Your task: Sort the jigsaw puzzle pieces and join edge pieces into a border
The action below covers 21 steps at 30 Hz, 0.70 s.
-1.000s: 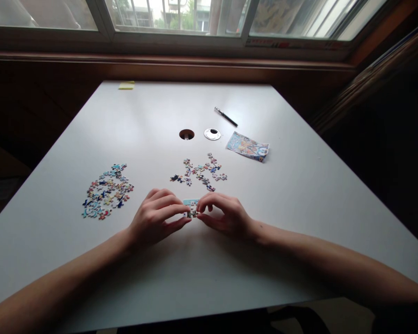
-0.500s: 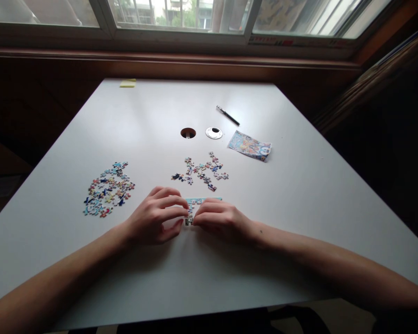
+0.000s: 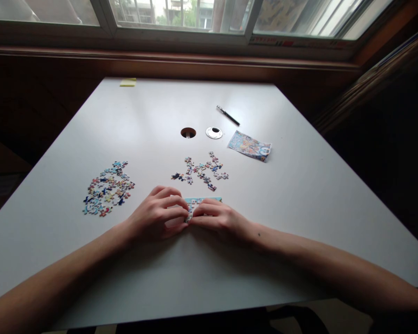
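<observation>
A partly joined jigsaw puzzle [image 3: 204,199] lies before me on the white table, with a light blue strip along its far edge. My left hand [image 3: 159,212] curls round its left side, thumb and fingertips on the near left end. Against that same near end press the bunched fingertips of my right hand [image 3: 223,219], which covers much of the puzzle; any loose piece in it is hidden. Just beyond my hands lies a scatter of jigsaw pieces [image 3: 202,170]. A denser pile of jigsaw pieces [image 3: 106,191] rests to the left of my left hand.
Right of the scattered pieces lies a small colourful picture sheet [image 3: 250,145]. Behind it are a black pen [image 3: 227,115], a round metal cover [image 3: 213,133] and a cable hole [image 3: 188,133]. A yellow sticky note [image 3: 128,82] sits at the table's far left edge, below a window.
My right hand's fingertips have shifted slightly left onto the near end of the puzzle. My left thumb has moved in to the puzzle's near corner, closing the gap between the hands.
</observation>
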{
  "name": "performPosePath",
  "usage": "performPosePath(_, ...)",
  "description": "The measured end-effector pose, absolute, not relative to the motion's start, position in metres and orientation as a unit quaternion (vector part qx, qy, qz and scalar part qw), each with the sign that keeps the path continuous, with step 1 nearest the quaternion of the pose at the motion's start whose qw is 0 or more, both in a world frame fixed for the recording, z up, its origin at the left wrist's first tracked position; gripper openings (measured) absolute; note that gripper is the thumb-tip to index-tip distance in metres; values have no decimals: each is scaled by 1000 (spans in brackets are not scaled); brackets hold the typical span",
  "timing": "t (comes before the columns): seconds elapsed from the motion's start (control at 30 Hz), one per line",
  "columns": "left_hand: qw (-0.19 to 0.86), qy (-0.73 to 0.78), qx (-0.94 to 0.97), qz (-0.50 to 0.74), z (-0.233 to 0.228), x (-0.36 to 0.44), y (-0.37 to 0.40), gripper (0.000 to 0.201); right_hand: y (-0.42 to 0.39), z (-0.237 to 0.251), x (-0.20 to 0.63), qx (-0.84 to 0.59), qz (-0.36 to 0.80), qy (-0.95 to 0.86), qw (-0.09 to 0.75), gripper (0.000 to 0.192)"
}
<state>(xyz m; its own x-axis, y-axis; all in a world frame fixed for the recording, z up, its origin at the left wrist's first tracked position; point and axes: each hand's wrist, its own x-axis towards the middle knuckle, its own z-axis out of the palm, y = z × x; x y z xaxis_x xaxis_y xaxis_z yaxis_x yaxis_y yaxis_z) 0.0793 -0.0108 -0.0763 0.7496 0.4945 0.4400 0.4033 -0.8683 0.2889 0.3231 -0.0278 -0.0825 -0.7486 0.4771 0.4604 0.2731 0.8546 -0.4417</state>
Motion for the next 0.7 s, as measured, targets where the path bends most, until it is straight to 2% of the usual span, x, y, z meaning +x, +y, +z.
performPosePath(0.57, 83, 226, 937, 253, -77, 79, -11, 3, -30, -79, 325, -223, 77, -946, 221, 19)
performPosePath(0.7, 73, 228, 944, 228, -75, 81, -14, 3, -14, -76, 334, -230, 122, -918, 301, 20)
